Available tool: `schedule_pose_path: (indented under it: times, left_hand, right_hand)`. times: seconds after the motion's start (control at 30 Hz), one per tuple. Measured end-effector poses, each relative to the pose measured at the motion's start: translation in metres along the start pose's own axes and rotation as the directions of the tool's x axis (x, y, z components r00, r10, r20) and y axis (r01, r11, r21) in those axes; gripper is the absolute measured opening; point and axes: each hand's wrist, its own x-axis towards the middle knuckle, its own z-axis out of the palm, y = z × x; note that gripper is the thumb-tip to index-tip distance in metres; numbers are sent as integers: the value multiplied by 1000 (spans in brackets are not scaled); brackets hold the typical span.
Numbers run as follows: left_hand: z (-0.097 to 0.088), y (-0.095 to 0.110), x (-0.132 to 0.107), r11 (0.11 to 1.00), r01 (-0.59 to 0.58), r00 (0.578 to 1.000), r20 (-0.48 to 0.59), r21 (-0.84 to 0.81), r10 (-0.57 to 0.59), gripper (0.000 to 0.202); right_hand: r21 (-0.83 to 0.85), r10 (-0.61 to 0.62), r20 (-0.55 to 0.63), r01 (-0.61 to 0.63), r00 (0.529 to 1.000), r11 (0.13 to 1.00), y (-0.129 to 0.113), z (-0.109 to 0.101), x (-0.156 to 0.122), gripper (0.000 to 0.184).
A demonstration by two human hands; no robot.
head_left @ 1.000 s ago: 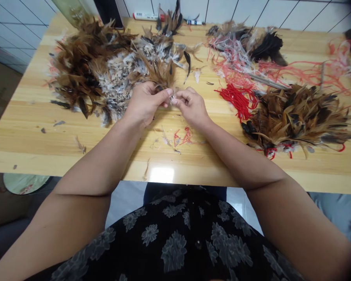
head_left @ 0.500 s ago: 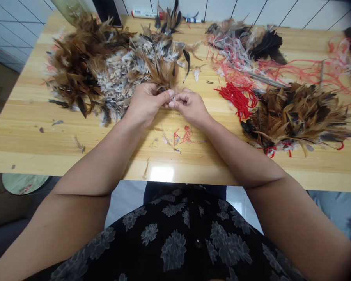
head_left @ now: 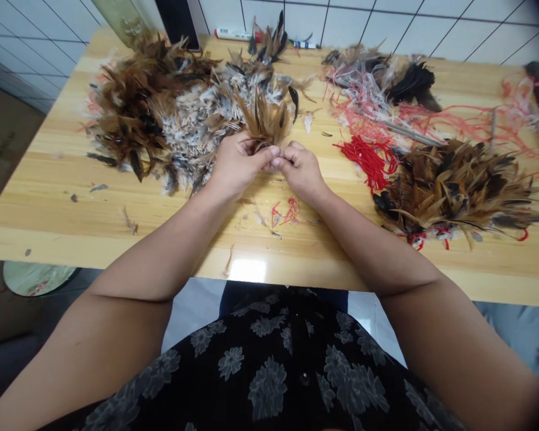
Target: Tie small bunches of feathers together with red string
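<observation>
My left hand [head_left: 236,164] and my right hand [head_left: 302,169] meet fingertip to fingertip over the middle of the wooden table [head_left: 45,209]. Both are pinched on the base of a small bunch of brown feathers [head_left: 264,118] that fans up and away from my fingers. The bunch lies against the near edge of a large heap of brown, white and grey feathers [head_left: 170,117] to the left. What exactly sits between the fingertips is too small to make out.
A second brown feather bundle [head_left: 458,182] tied with red thread lies at the right. A skein of red thread [head_left: 366,157] and tangled red and white strings [head_left: 377,96] sit behind it. Red thread scraps [head_left: 287,212] lie near my wrists. A marker [head_left: 233,34] rests at the far edge.
Both hands stay pinched together and have shifted slightly; the fingertips have closed up and the brown feather bunch now stands more upright above them. The view has tilted a little.
</observation>
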Motion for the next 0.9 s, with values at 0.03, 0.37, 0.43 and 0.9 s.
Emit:
schedule_pose_path:
  times: [0.03,0.37,0.43,0.9]
  left_hand:
    - [1,-2,0,1000,-13,1000,-4,-4,13,43]
    - [-5,1,-2,992,-123,992,43,21,122,76]
    - [-6,5,-1,988,-152,988,39,15,151,78]
    - [-24,1,23,916,-236,970,132,324,203,50]
  right_hand:
    - [-4,-2,0,2,1000,1000,1,0,0,36]
    - [101,6,26,-9,1000,995,-2,2,10,30]
    - [150,27,37,-32,999,988,-8,2,14,31]
    - [506,4,-41,17,999,862,-59,2,26,47]
